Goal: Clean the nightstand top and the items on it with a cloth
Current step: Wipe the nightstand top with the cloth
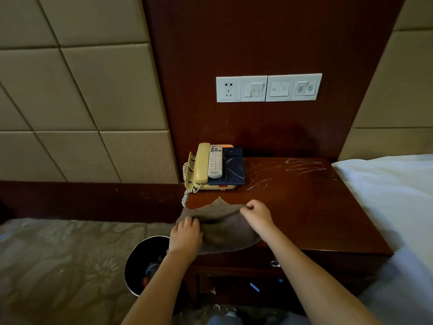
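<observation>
Two scribble patches [304, 166] mark the dark wooden tabletop [309, 212], where left grip [185, 238] and right grip [256, 214] pinch a brown cloth [222, 222]; telephone [202, 164] behind, bin [143, 254] alongside.

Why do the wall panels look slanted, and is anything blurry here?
Head view: the wide-angle lens slants the wall panels; the bottom edge is blurred; the nightstand top carries a soft sheen; the cloth and phone look sharp.

A telephone [202, 163] crowds the back-left corner of the nightstand top [304, 207]; middle and right side lie open up to the bed [386, 195].
</observation>
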The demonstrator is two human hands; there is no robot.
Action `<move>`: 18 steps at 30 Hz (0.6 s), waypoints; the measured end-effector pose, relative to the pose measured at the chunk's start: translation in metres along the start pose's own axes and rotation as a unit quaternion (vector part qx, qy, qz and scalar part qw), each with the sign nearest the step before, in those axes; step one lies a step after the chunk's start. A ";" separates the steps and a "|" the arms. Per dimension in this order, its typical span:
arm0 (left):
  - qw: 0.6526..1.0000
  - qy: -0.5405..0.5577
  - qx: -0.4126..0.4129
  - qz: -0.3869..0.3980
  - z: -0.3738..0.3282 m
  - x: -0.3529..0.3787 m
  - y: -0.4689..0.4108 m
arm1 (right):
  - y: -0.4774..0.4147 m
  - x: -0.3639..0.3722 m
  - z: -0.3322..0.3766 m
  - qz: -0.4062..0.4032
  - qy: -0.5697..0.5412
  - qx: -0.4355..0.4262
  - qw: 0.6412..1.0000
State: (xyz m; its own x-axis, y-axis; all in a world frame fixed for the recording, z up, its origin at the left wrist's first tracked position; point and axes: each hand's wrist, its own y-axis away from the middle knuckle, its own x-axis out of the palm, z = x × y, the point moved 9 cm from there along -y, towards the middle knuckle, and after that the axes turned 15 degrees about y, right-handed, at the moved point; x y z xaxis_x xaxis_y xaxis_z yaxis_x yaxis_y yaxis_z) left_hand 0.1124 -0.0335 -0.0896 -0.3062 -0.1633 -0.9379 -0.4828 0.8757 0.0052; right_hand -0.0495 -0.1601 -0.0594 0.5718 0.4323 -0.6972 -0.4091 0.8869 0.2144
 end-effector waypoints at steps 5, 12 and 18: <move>1.000 0.003 -0.009 0.002 -0.008 -0.008 0.007 | 0.010 -0.014 0.002 0.011 -0.182 0.051 0.982; 0.997 0.071 0.034 -0.013 -0.026 -0.071 0.009 | 0.031 -0.052 0.021 -0.057 -0.189 0.016 0.980; 0.958 0.283 -0.038 0.000 -0.022 -0.119 0.017 | 0.059 -0.085 0.048 -0.093 -0.144 -0.072 0.983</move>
State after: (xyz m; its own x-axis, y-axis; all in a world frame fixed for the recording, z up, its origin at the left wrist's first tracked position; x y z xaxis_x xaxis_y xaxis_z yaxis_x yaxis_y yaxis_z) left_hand 0.1225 -0.0097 0.0302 -0.6918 -0.4025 -0.5995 -0.5348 0.8434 0.0509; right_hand -0.0888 -0.1367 0.0454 0.8155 0.3116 -0.4877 -0.3628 0.9318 -0.0113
